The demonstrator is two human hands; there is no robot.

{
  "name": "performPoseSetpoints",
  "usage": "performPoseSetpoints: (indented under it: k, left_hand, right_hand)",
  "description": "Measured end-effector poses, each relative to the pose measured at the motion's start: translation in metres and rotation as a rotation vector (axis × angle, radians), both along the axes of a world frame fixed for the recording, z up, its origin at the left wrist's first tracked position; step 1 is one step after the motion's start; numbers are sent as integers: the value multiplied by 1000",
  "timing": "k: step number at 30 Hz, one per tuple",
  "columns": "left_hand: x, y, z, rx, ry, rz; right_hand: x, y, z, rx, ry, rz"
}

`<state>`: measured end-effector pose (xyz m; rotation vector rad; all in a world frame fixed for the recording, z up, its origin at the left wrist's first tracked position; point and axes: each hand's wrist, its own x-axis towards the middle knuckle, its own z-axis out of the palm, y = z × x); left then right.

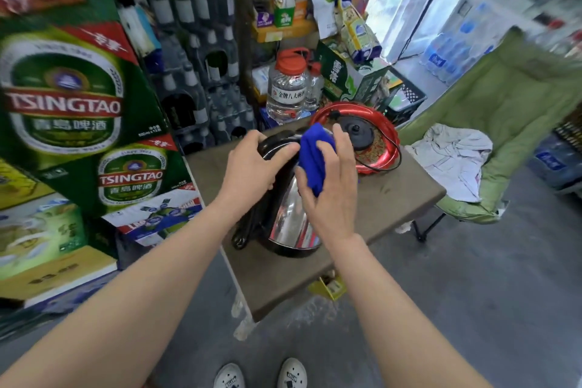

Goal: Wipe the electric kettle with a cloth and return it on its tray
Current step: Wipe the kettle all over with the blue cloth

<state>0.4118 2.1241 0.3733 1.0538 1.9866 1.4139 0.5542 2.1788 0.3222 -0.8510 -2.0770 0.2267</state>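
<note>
1. On the brown table (393, 208), at the centre of the view, the electric kettle (291, 220) is stood off its tray and is steadied from above by the left hand (252, 167), whose fingers are curled over the black lid. A topple is judged the largest risk: the table is small, the kettle sits toward its 7 o'clock edge, and a hard sideways rub could push the base over that edge.

2. At 2 o'clock from the kettle, the red tray (382, 126) is seen with the black power base (357, 132) resting in it and a cord (395, 164) looped around it. On the return, the kettle could be set down askew on the base, or the cord could be snagged and the tray dragged along.

3. Against the kettle's upper right side, the blue cloth (313, 157) is bunched and pressed by the right hand (330, 179), fingers closed around it. If the grip is loosened, the cloth could be dropped to the floor and soiled.

4. At 12 o'clock, just beyond the tray, a clear jug with a red cap (288, 88) is stood. It could be knocked by an elbow or by the lifted kettle during the return.

5. Beneath the left palm, the lid's latch is hidden; whether it is shut cannot be told, so a pop-open under pressure is possible.
</note>
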Motion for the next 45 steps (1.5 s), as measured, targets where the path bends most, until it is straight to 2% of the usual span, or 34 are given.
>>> performPoseSetpoints:
  k: [5, 8, 10, 14, 16, 22, 30, 35, 38, 40, 43, 45]
  left_hand:
    - [2, 18, 63, 166, -87, 167]
    - [7, 18, 98, 253, -174, 145]
    - [14, 16, 111, 300, -213, 114]
    - [28, 13, 142, 356, -221, 95]
    - [31, 12, 158, 379, -216, 99]
    - [33, 8, 176, 369, -272, 136]
    - [46, 6, 204, 423, -309, 92]
    - [31, 2, 219, 465, -394, 188]
    - [28, -1, 214, 463, -436, 179]
    - [31, -3, 216, 470, -454, 162]
    - [34, -5, 227, 481, -487, 122]
    - [33, -7, 232, 499, -495, 124]
  right_hand:
    - [6, 7, 38, 196, -106, 34]
    - [25, -5, 51, 339, -223, 126]
    - [26, -1, 76, 310, -170, 125]
    - [14, 21, 160, 193, 97, -1]
    - [16, 21, 179, 235, 61, -8]
    - [47, -5, 141, 463, -129, 50]
    - [28, 14, 227, 363, 30, -85]
    - [40, -14, 187, 570, -125, 78]
    - [48, -3, 191, 665, -201, 135]
    - [40, 9, 215, 635, -113, 102]
    - [26, 14, 253, 428, 86, 24]
    - [24, 7, 253, 393, 84, 49]
